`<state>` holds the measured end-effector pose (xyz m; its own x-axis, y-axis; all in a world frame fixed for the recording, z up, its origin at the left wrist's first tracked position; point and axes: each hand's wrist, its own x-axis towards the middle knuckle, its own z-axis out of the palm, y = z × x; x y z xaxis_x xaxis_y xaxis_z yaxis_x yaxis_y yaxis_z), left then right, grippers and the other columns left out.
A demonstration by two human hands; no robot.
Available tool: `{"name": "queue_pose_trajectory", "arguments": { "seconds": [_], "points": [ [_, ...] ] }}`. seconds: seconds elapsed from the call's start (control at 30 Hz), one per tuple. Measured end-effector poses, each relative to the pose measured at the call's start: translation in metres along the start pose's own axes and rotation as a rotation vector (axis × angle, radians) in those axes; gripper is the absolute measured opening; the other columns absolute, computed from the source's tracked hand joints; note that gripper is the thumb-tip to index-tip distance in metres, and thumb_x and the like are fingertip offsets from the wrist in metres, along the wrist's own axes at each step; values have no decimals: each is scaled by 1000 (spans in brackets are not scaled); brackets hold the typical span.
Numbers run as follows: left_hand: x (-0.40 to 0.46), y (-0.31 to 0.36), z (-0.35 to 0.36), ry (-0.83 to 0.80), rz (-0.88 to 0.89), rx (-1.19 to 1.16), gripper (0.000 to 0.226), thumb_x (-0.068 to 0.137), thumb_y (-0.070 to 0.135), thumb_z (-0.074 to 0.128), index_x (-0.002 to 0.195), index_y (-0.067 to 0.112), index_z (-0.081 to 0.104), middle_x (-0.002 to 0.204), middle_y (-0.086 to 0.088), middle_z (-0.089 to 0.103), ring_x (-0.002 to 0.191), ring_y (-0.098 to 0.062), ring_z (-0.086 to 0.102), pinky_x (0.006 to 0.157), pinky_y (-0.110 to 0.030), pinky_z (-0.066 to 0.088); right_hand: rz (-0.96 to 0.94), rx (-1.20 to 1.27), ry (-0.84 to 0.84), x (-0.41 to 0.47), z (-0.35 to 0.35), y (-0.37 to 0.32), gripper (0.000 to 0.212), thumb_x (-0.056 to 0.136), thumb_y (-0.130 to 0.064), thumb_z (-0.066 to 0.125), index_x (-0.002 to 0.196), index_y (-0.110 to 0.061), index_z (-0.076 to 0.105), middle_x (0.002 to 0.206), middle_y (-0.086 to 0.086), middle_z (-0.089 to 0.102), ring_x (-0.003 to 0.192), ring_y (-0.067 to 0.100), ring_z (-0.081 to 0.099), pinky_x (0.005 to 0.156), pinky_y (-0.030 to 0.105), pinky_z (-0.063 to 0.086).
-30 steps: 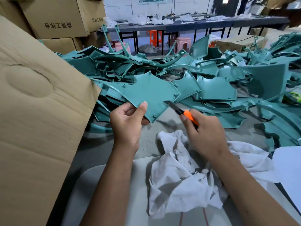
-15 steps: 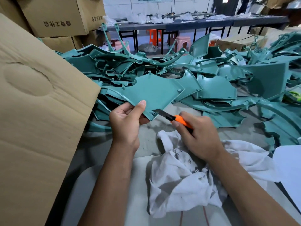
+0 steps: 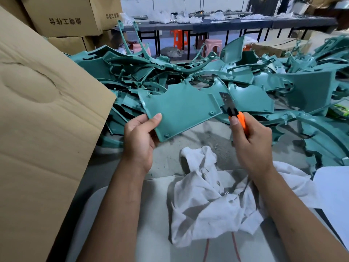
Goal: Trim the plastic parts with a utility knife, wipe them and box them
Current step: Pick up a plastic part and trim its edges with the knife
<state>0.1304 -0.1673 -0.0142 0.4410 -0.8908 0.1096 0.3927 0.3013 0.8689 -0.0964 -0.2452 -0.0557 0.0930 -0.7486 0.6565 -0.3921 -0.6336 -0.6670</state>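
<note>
Left hand [image 3: 138, 138] gripping teal plastic part [image 3: 179, 110] at its lower-left corner, thumb on top, fingers curling under, holding it mid-frame above grey table [image 3: 164, 159]. Right hand [image 3: 252, 146] wrapping tight around orange utility knife [image 3: 235, 113], blade pointing up, sitting right at part's right edge. White rag [image 3: 213, 201] lying crumpled lower centre. Cardboard box flap [image 3: 43, 129] filling left side. Pile of teal parts [image 3: 264, 87] sprawling behind.

Two bare forearms, no sleeves; left grip [image 3: 138, 138], right grip [image 3: 252, 142] ungloved.
</note>
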Motion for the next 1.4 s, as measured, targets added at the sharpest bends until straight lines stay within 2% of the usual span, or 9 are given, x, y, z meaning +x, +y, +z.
{"name": "queue_pose_trajectory", "arguments": {
  "seconds": [0.23,0.37,0.67,0.87,1.0,1.1,1.2,1.3,1.4],
  "points": [
    [4,-1,-6,131,-4,82,26,107,13,44,107,16,70,95,-2,78,78,-20,75,52,-32,57,-152,143,-243,-4,4,-10,47,107,-35,50,70,-6,48,59,7,44,51,26,41,48,43,33],
    [3,-4,-2,159,32,126,25,110,17,39,110,18,64,80,3,75,56,-17,69,39,-23,46,-175,132,-291,-5,5,-12,44,106,-36,51,70,-10,49,58,2,43,52,21,42,50,36,33],
    [6,-3,-4,221,95,158,26,110,15,38,102,14,63,66,4,69,45,-13,60,37,-20,39,-225,129,-367,-4,7,-14,44,107,-37,53,70,-13,48,57,-1,40,49,19,41,49,32,31],
    [4,-3,-11,36,21,225,26,108,14,40,103,14,65,71,5,71,54,-14,63,43,-23,39,-215,-9,-234,-3,5,-10,40,107,-38,53,70,-26,42,56,-10,37,49,12,38,49,32,29],
    [4,-3,-12,14,17,227,25,108,15,41,107,14,66,76,5,72,56,-13,64,40,-21,37,-152,-102,-76,-1,3,-6,45,107,-39,52,69,-18,39,56,-6,36,50,17,35,49,37,29],
    [4,-5,-11,37,41,241,25,109,14,40,107,11,64,72,4,70,53,-13,62,36,-19,35,-275,32,-169,-5,4,-14,41,107,-36,53,71,-21,41,58,-11,35,50,9,37,51,23,26],
    [6,-4,-16,46,13,227,25,108,14,41,108,11,65,74,3,69,55,-15,61,41,-20,38,-276,5,-232,-8,9,-16,40,107,-35,54,72,-19,45,56,-9,40,48,13,42,48,29,31],
    [10,-1,-25,8,-17,213,23,103,20,49,103,16,72,87,-5,69,71,-23,62,59,-32,40,-181,-131,-169,-4,9,-10,42,106,-39,53,71,-15,46,55,-5,42,48,17,42,47,38,34],
    [9,-2,-25,-33,3,252,23,102,22,49,103,16,72,79,-2,68,61,-18,59,48,-26,37,-170,-14,-126,-3,3,-10,45,107,-35,52,69,-12,43,56,-5,38,49,14,35,50,31,27]
  ]
}}
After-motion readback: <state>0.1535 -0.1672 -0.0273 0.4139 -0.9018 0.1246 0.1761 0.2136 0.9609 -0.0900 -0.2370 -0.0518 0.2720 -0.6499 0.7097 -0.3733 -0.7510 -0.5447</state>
